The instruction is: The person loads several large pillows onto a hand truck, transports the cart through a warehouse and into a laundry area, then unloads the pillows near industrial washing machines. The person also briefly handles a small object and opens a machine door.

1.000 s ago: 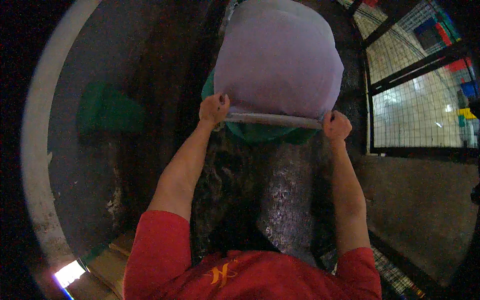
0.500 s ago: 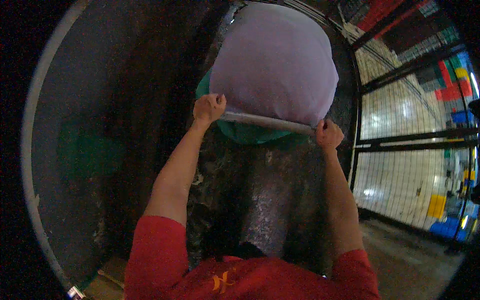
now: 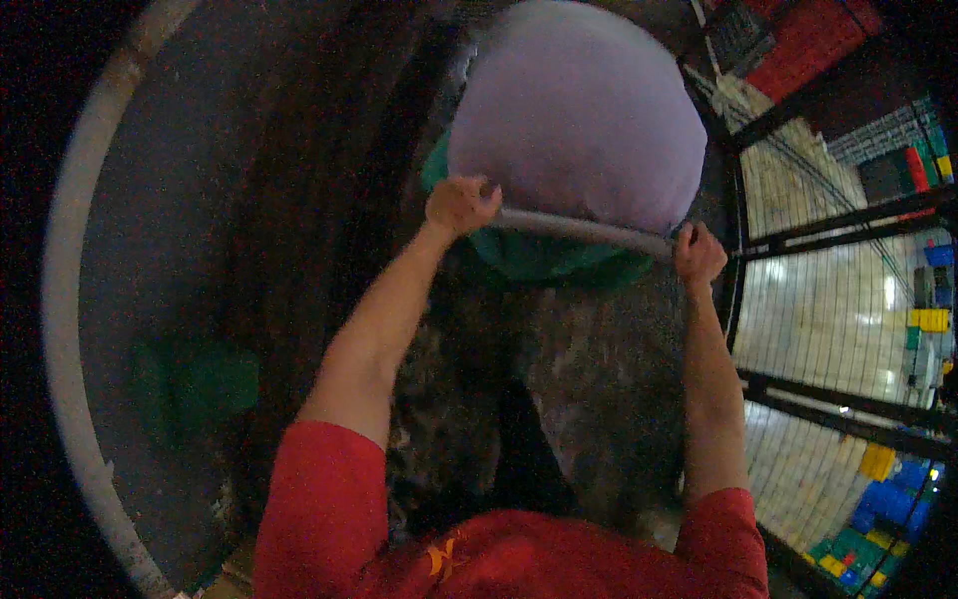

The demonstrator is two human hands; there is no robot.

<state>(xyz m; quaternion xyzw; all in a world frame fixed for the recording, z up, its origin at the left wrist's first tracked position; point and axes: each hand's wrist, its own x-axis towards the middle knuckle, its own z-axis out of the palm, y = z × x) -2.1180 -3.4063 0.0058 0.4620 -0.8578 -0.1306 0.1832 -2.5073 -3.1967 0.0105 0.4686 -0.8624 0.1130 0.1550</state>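
I hold a large pale purple sack stretched over a grey hoop, with green fabric hanging under it. My left hand grips the hoop's left end. The hoop's right end is in my right hand. Both arms reach up from red sleeves at the lower edge. The sack is raised in front of me and hides what lies behind it.
A dark wet floor lies below my arms. A pale curved pipe rims the left side beside a green object. A black wire fence stands on the right, with coloured crates beyond it.
The sack and both hands have shifted up and to the right in the view. The fence and the crates beyond it show more on the right.
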